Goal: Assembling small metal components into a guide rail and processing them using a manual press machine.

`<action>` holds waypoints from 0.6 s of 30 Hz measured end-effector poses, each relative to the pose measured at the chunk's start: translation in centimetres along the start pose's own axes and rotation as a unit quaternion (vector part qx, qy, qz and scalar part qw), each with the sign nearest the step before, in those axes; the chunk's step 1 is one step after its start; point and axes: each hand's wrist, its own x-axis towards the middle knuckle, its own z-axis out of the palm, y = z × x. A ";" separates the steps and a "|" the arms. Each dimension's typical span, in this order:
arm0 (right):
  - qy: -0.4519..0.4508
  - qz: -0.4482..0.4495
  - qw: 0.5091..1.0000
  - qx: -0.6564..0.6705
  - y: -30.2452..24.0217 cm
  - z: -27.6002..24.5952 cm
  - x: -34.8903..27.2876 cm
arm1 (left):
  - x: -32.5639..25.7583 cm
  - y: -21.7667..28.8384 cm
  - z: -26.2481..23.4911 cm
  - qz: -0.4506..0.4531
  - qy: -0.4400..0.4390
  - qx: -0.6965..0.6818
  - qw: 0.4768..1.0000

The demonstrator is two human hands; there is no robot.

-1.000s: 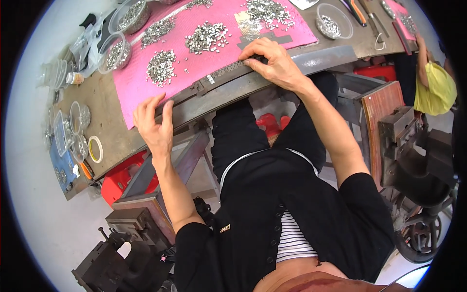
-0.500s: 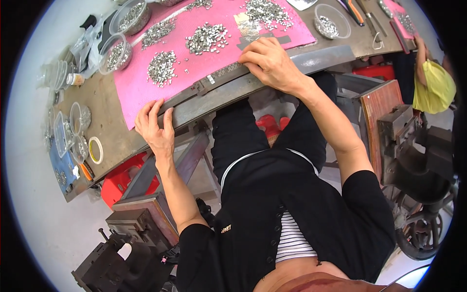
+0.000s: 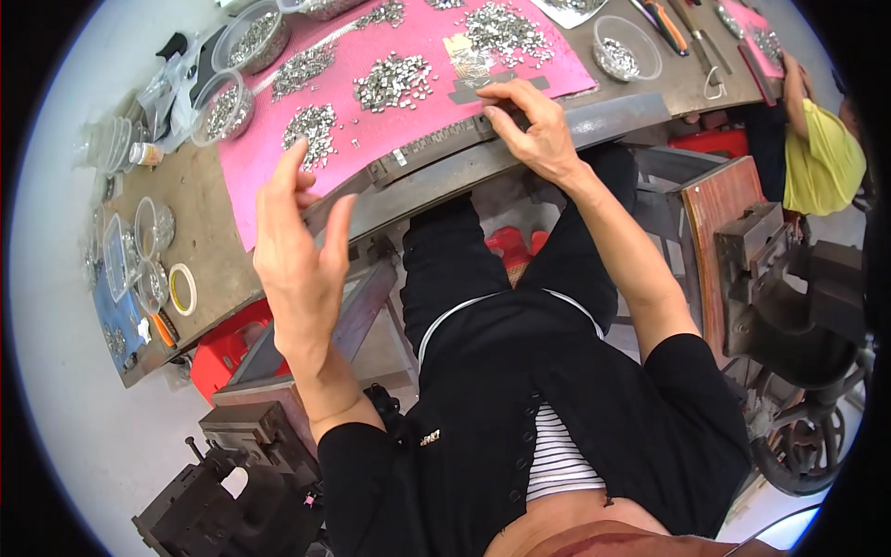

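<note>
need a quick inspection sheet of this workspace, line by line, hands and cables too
Surface: pink mat on a bench
Work pieces: dark notched metal bar along the mat's near edge; piles of small metal pieces beyond it
Clutter: clear tub, orange-handled tool
Left hand: open, raised near the bar's left part
Right hand: at the bar's right end, grip unclear
Cables: nothing seen for certain
Surroundings: person in yellow, red stool, dark machine

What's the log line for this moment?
left hand: raised, open | right hand: by right end of metal bar | nearby: pink mat, metal-piece piles
</note>
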 end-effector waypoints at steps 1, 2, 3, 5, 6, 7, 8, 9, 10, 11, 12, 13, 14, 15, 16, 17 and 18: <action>0.003 0.000 1.000 -0.003 0.1 0.0 -0.1 | 0.7 0.8 0.3 0.024 -0.019 -0.002 1.000; 0.005 0.001 1.000 0.003 0.2 0.1 -0.1 | 1.4 1.5 0.6 0.048 -0.035 -0.001 0.998; 0.007 0.003 1.000 0.008 0.4 0.0 -0.1 | 1.9 2.0 1.3 0.043 -0.061 -0.032 0.997; 0.008 -0.009 1.000 0.004 0.1 0.4 0.2 | 2.6 1.9 3.4 0.108 -0.092 -0.037 0.989; 0.007 -0.008 1.000 0.005 0.2 0.3 0.1 | 2.9 2.5 5.2 0.133 -0.104 -0.057 0.984; 0.006 -0.010 1.000 0.008 0.0 0.2 0.2 | 3.1 2.6 7.3 0.173 -0.101 -0.061 0.978; 0.007 -0.014 1.000 0.006 0.0 0.1 0.1 | 3.3 2.2 9.5 0.213 -0.096 -0.065 0.970; 0.026 0.008 1.000 0.002 -0.1 -0.1 -0.2 | 3.5 1.6 11.4 0.205 -0.089 -0.079 0.971; 0.046 0.028 0.999 0.000 -0.1 -0.3 -0.3 | 3.7 0.9 12.9 0.199 -0.079 -0.093 0.972; 0.063 0.044 0.997 -0.031 -0.3 -0.4 -0.5 | 3.4 -0.1 13.7 0.192 -0.074 -0.079 0.975; 0.074 -0.025 0.981 -0.179 0.2 -1.0 -1.0 | 3.2 -0.4 13.7 0.193 -0.061 -0.040 0.978; 0.063 -0.042 0.963 -0.260 0.4 -1.3 -1.7 | 2.8 -0.8 13.3 0.192 -0.046 -0.001 0.980; 0.023 -0.069 0.952 -0.298 0.6 -1.3 -2.4 | 2.2 -1.4 13.0 0.161 -0.035 0.021 0.986; 0.029 -0.056 0.968 -0.244 -0.4 -1.0 -2.7 | 1.4 -1.7 13.2 0.147 -0.031 0.028 0.988; 0.035 -0.043 0.980 -0.190 -1.2 -0.7 -2.7 | 1.0 -2.1 13.4 0.131 -0.028 0.035 0.990; 0.026 0.020 0.996 -0.082 -1.7 -1.2 -2.5 | 0.8 -1.8 13.6 0.128 -0.018 0.022 0.991; 0.026 0.050 0.998 -0.025 -3.1 -1.0 -2.3 | 0.5 -1.6 13.7 0.127 -0.016 0.023 0.991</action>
